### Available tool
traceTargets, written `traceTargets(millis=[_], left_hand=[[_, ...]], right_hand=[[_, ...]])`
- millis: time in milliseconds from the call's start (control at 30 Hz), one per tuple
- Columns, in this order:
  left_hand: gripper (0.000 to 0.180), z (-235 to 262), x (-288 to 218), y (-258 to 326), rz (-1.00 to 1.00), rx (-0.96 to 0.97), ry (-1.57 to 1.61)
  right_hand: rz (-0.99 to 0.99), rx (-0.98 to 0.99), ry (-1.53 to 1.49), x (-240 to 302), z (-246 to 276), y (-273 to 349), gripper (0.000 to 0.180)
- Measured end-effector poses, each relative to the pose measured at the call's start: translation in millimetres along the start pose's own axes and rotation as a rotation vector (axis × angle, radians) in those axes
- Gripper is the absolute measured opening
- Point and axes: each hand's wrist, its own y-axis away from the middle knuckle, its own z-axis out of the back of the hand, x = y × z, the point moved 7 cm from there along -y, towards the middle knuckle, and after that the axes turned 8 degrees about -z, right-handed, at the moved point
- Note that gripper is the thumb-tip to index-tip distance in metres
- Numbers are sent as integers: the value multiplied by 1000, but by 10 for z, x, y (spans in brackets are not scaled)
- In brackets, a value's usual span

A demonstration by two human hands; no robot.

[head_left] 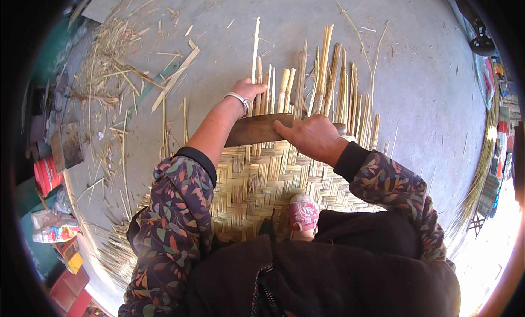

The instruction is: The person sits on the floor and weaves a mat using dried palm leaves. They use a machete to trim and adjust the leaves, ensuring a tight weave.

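Note:
A woven bamboo mat (257,180) lies on the concrete ground under me, with loose upright strip ends (322,82) fanning out at its far edge. My left hand (249,90), a metal bangle on the wrist, grips several of those strips at the left of the fan. My right hand (311,135) holds a broad flat dark blade (257,129) lying across the mat's weaving edge, pressed against the strips. My foot in a pink shoe (302,213) rests on the mat near me.
Loose bamboo strips and shavings (117,71) litter the ground at the left. A red bucket (46,175), bags and boxes stand at the far left. A bundle of long strips (481,169) curves along the right side.

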Motion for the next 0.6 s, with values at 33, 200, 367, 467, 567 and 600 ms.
traceTargets(millis=[33, 200, 367, 467, 567, 600], left_hand=[[42, -17, 14, 1, 1, 2, 67], [44, -4, 26, 37, -139, -75, -112], [47, -10, 44, 176, -266, -125, -54], [52, -19, 65, 249, -236, -92, -90], [56, -4, 51, 283, -225, -110, -116], [56, -1, 53, 282, -216, -112, -113]], right_hand=[[-16, 7, -7, -11, -25, -7, 37], [-120, 61, -35, -11, -206, -68, 35], [-189, 177, -48, -24, -427, -129, 39], [-223, 216, -68, -23, -490, -139, 41], [-245, 239, -61, -9, -505, -141, 42], [-254, 253, -51, 1, -509, -139, 43]])
